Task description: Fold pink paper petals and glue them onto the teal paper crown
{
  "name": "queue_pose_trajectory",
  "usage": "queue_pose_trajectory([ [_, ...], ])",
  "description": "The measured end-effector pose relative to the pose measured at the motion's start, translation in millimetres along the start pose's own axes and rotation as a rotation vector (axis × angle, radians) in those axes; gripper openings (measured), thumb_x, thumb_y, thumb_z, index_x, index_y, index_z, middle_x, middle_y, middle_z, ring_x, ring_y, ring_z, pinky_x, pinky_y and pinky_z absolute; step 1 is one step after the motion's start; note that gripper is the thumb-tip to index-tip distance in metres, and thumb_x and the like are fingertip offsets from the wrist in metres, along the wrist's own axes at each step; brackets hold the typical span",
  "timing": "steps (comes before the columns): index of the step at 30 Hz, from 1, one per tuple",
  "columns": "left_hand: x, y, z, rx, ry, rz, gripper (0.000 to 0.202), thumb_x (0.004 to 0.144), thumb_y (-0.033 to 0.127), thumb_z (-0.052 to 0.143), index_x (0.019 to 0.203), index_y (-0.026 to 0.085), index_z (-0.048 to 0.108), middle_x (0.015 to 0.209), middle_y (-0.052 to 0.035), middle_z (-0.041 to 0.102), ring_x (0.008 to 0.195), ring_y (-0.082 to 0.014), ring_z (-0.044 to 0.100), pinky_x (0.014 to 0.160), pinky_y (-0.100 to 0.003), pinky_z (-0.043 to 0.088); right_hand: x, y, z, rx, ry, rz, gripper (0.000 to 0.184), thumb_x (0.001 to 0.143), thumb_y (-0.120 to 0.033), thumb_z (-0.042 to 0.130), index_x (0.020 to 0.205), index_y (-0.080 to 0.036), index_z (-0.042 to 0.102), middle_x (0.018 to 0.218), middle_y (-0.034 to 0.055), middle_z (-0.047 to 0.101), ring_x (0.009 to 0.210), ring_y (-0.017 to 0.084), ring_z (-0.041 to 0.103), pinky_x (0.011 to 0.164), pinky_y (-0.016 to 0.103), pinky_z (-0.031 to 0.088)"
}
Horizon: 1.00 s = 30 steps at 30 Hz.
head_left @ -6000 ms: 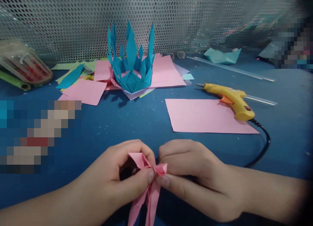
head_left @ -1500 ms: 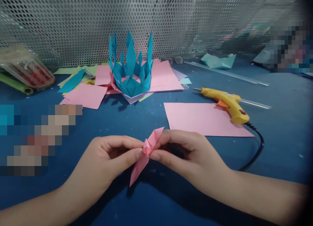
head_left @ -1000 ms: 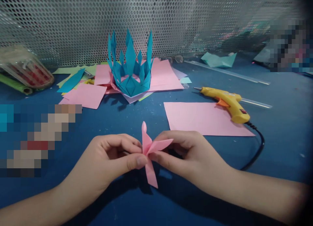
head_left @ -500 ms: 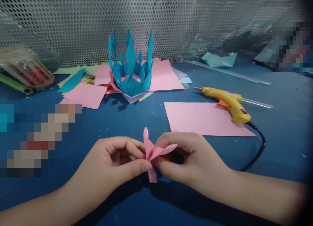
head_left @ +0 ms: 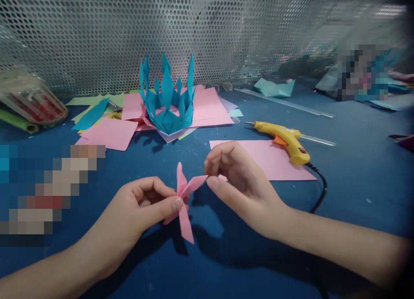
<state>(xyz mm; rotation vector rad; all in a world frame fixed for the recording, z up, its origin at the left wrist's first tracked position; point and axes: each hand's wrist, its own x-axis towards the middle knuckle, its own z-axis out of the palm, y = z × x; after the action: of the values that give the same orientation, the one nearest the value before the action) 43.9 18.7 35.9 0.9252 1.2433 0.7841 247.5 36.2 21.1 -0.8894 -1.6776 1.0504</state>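
Observation:
A small pink paper flower (head_left: 181, 187), made of folded pointed petals, is held just above the blue table. My left hand (head_left: 150, 208) is closed on its centre, pinching it between thumb and fingers. At the tip of the petal pointing right, the thumb and bent fingers of my right hand (head_left: 241, 189) come together in a pinch. Another petal stands upward and one hangs down below my left thumb. Behind my right hand lies a pink paper sheet (head_left: 278, 171), partly covered by it and by a yellow hot glue gun (head_left: 284, 139).
A blue paper crown (head_left: 168, 120) stands on pink sheets (head_left: 213, 107) at the back. Coloured paper pieces (head_left: 110, 133) lie left of it. Further left is a clear container (head_left: 42, 100). Clear glue sticks (head_left: 284, 102) and a pale folded paper (head_left: 274, 87) lie back right. A perforated metal screen (head_left: 226, 36) rises behind.
My right hand has drawn back from the flower's centre to a petal tip, moving up and right. The flower has shifted left in my left hand. The view has turned slightly right.

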Motion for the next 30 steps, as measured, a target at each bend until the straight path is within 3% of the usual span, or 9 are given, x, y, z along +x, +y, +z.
queue_pose_trajectory([
  [6, 1, 0, 0.3, -0.088, 0.004, -0.073, 0.029, 0.058, 0.032, 0.091, 0.053, 0.021, 0.065, 0.055, 0.0021, 0.065, 0.058, -0.0109, 0.054, 0.056, -0.018, 0.041, 21, 5, -27, -0.458, 0.026, 0.018, 0.018, 0.089, -0.026, 0.058, 0.106, -0.02, 0.058, 0.102, 0.0078, 0.063, 0.091, 0.021, 0.063, 0.079, 0.036, 0.052],
  [8, 1, 1, -0.2, -0.093, 0.008, -0.072, 0.032, 0.056, 0.031, 0.092, 0.049, 0.02, 0.063, 0.054, 0.0019, 0.064, 0.057, -0.0105, 0.051, 0.056, -0.018, 0.04, 26, 7, -49, -0.954, 0.08, 0.03, 0.032, 0.088, -0.033, 0.061, 0.114, -0.015, 0.06, 0.119, 0.0167, 0.061, 0.107, 0.032, 0.061, 0.089, 0.045, 0.049],
  [11, 0, 2, -1.2, -0.107, 0.02, -0.065, 0.033, 0.055, 0.031, 0.092, 0.048, 0.021, 0.062, 0.055, 0.0029, 0.063, 0.057, -0.0096, 0.05, 0.055, -0.017, 0.039, 32, 15, -89, -1.459, 0.223, 0.407, 0.059, 0.084, -0.056, 0.068, 0.111, -0.004, 0.061, 0.118, 0.0304, 0.059, 0.115, 0.046, 0.055, 0.087, 0.052, 0.046],
  [14, -3, 3, -2.1, -0.137, 0.02, -0.039, 0.032, 0.055, 0.035, 0.094, 0.051, 0.022, 0.065, 0.059, 0.0038, 0.065, 0.062, -0.0092, 0.054, 0.06, -0.015, 0.043, 36, 26, -126, -1.474, 0.266, 0.573, 0.06, 0.083, -0.061, 0.067, 0.097, -0.002, 0.065, 0.098, 0.0322, 0.064, 0.098, 0.045, 0.063, 0.074, 0.047, 0.046],
  [18, -4, 4, -3.1, -0.18, -0.009, 0.012, 0.035, 0.054, 0.042, 0.095, 0.051, 0.022, 0.067, 0.061, 0.0023, 0.068, 0.085, -0.0131, 0.065, 0.071, -0.013, 0.047, 35, 33, -158, -1.417, 0.308, 0.765, 0.061, 0.072, -0.07, 0.073, 0.082, -0.01, 0.066, 0.072, 0.0198, 0.064, 0.069, 0.033, 0.067, 0.055, 0.038, 0.04],
  [22, 1, 3, -4.9, -0.222, -0.005, 0.055, 0.034, 0.054, 0.044, 0.096, 0.056, 0.024, 0.069, 0.065, 0.003, 0.07, 0.082, -0.0125, 0.064, 0.073, -0.014, 0.049, 27, 31, -171, -1.377, 0.289, 0.907, 0.071, 0.075, -0.078, 0.065, 0.067, -0.008, 0.067, 0.068, 0.0218, 0.064, 0.08, 0.041, 0.068, 0.062, 0.045, 0.044],
  [25, 4, 0, -6.7, -0.254, 0.003, 0.076, 0.032, 0.057, 0.041, 0.096, 0.058, 0.024, 0.069, 0.065, 0.0038, 0.069, 0.077, -0.011, 0.063, 0.073, -0.013, 0.05, 23, 30, -172, -1.315, 0.291, 0.954, 0.052, 0.094, -0.058, 0.059, 0.097, -0.007, 0.071, 0.1, 0.018, 0.069, 0.096, 0.031, 0.068, 0.079, 0.045, 0.054],
  [27, 5, -2, -7.2, -0.265, 0.002, 0.081, 0.031, 0.058, 0.04, 0.095, 0.059, 0.023, 0.069, 0.067, 0.0033, 0.07, 0.074, -0.0103, 0.062, 0.072, -0.014, 0.051, 22, 29, -169, -1.257, 0.321, 0.934, 0.032, 0.1, -0.04, 0.059, 0.119, -0.015, 0.065, 0.122, 0.011, 0.065, 0.105, 0.024, 0.066, 0.089, 0.042, 0.056],
  [30, 4, -2, -6.2, -0.273, -0.01, 0.071, 0.031, 0.059, 0.037, 0.095, 0.06, 0.021, 0.069, 0.071, 0.0018, 0.072, 0.072, -0.0109, 0.063, 0.068, -0.015, 0.053, 25, 25, -159, -1.148, 0.398, 0.827, 0.03, 0.101, -0.036, 0.058, 0.125, -0.018, 0.062, 0.126, 0.009, 0.063, 0.108, 0.023, 0.065, 0.089, 0.042, 0.057],
])
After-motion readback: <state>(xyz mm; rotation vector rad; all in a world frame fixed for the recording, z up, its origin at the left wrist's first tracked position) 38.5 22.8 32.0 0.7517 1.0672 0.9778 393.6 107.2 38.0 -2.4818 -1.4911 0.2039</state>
